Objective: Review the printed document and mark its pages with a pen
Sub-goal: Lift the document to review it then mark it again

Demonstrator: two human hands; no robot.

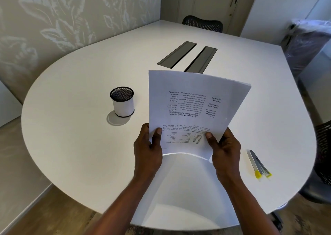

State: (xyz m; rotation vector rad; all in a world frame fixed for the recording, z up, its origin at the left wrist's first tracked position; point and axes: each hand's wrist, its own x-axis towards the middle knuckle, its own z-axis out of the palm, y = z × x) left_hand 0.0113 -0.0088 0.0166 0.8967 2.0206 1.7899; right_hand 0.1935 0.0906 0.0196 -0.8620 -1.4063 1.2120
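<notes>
I hold a stack of white printed pages point(193, 98) upright above the white table point(80, 109), with the printed text upside down toward me. My left hand point(147, 152) grips the stack's lower left edge, thumb on the front. At the lower right edge my right hand point(224, 150) grips it, thumb pressed on the text. Two pens with yellow ends point(258, 164) lie on the table to the right of my right hand, apart from it.
A black mesh pen cup with a white wrap point(122, 101) stands left of the pages. Two dark cable slots point(187, 56) run along the table's middle. A black mesh chair point(202, 23) sits at the far side, another point(322, 156) at the right edge.
</notes>
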